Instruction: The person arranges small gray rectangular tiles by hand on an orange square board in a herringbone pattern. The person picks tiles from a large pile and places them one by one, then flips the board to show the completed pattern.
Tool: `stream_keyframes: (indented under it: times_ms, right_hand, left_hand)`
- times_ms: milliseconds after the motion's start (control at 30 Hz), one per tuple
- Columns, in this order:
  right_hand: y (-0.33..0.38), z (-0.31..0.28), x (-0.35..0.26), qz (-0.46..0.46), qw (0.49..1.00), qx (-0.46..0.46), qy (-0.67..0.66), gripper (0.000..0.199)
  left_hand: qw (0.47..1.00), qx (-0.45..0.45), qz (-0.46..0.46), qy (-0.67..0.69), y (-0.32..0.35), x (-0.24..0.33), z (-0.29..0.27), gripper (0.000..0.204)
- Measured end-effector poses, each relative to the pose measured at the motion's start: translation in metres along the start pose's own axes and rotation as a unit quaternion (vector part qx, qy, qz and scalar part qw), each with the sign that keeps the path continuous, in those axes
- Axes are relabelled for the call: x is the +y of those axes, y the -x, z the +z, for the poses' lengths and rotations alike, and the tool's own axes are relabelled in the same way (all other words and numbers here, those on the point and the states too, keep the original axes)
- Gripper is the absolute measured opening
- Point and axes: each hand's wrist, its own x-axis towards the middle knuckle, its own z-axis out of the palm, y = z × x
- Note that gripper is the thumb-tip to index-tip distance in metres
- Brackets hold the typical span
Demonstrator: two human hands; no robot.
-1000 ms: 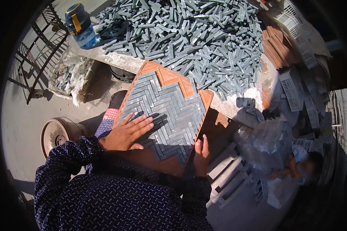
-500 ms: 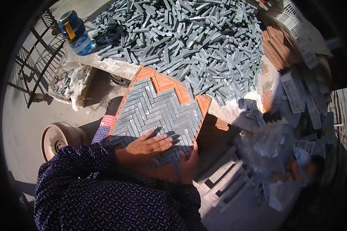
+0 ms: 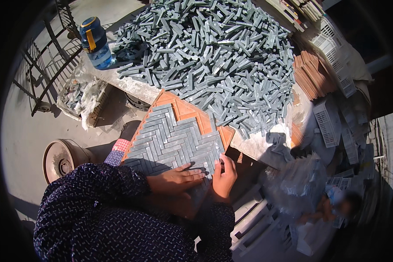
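Note:
An orange tray [image 3: 188, 107] lies tilted in front of me, its molded slots mostly filled with narrow grey tile strips [image 3: 170, 142] in a herringbone pattern. Bare orange slots show along its far edge. My left hand [image 3: 175, 180] rests on the strips near the tray's lower part, fingers stretched out together. At the tray's right edge, my right hand [image 3: 225, 178] has its thumb and forefinger drawn close together; anything between them is too small to make out. Beyond the tray, a large heap of loose grey strips [image 3: 214, 56] covers the worktop [image 3: 257, 148].
A blue bottle [image 3: 96, 43] stands at the worktop's left corner. Below are a crate of scraps [image 3: 81, 98] and a round brown drum [image 3: 59, 161]. On the right are stacked orange trays [image 3: 312, 76], white plastic baskets [image 3: 327, 124], clear plastic wrap [image 3: 292, 179] and a small blurred person [image 3: 336, 205].
My right hand has moved up along the tray's right edge, its fingers now bent above the edge. My left hand has slid slightly right and down. The whole view has shifted a little.

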Motion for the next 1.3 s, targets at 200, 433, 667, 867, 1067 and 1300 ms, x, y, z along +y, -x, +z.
stream_keyframes:
  times_ms: [200, 433, 667, 867, 1067, 1300]
  right_hand:
    - [-0.084, 0.054, -0.008, -0.019, 0.976, -0.052, 0.208, 0.021]
    - [-0.120, 0.061, 0.003, 0.001, 0.975, -0.083, 0.208, 0.018]
    - [-0.128, -0.059, 0.077, 0.092, 0.979, 0.180, 0.001, 0.011]
    - [0.000, -0.048, 0.182, 0.362, 0.912, 0.102, -0.164, 0.019]
    - [0.068, 0.046, 0.285, 0.291, 0.942, -0.145, 0.085, 0.023]
    - [0.071, 0.145, 0.309, 0.303, 0.749, 0.127, 0.575, 0.027]
  left_hand:
    - [0.970, 0.105, -0.195, -0.098, -0.007, -0.039, -0.039, 0.073]
    - [0.960, 0.108, -0.224, -0.132, 0.003, -0.064, -0.040, 0.073]
    - [0.963, 0.089, -0.226, -0.116, 0.002, -0.058, -0.045, 0.071]
    - [0.961, 0.084, -0.233, -0.126, 0.002, -0.059, -0.044, 0.073]
    - [0.963, 0.071, -0.230, -0.119, -0.009, -0.057, -0.049, 0.072]
    - [0.954, 0.047, -0.251, -0.155, -0.006, -0.057, -0.047, 0.075]
